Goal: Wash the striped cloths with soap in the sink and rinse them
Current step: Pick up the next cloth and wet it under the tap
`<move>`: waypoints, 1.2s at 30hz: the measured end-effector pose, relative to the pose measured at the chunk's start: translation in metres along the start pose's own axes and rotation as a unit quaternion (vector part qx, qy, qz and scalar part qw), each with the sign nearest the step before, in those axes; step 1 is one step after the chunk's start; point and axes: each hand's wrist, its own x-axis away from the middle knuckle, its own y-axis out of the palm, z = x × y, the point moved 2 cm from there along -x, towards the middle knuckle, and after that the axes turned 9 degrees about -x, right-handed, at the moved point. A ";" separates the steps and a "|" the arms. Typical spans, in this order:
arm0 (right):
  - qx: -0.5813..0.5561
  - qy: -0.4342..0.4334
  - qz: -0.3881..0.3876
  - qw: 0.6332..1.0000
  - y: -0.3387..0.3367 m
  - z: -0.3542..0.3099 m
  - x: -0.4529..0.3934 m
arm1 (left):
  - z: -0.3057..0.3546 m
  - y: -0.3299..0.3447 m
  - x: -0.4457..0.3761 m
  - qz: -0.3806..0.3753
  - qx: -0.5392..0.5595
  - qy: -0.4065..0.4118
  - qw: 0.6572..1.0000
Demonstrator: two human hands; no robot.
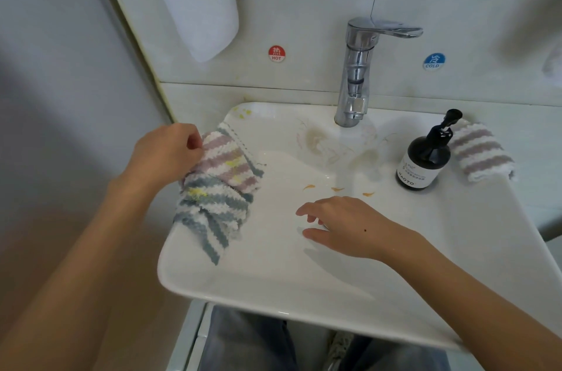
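Left hand (165,154) grips the pink striped cloth (226,162) atop the grey striped cloth (209,212) at the sink's (273,288) left edge. Right hand (343,224) hovers over the basin, fingers relaxed, holding nothing. Soap bottle (422,157) and a third striped cloth (480,151) sit at the right rear corner.

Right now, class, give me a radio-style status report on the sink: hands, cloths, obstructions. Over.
Left hand grips striped cloths on left rim. Right hand open over sink. Another cloth behind soap bottle. Basin unobstructed.
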 end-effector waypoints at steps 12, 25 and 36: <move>-0.074 0.055 0.188 0.978 -0.032 -0.001 0.004 | 0.058 -0.063 0.010 0.059 0.316 0.107 0.941; -0.452 0.109 0.211 0.860 -0.068 0.029 0.013 | 0.158 0.021 -0.022 -0.209 0.401 0.176 0.874; -0.316 0.170 0.217 0.908 -0.062 0.038 0.005 | 0.164 0.047 -0.020 -0.196 0.411 0.207 0.866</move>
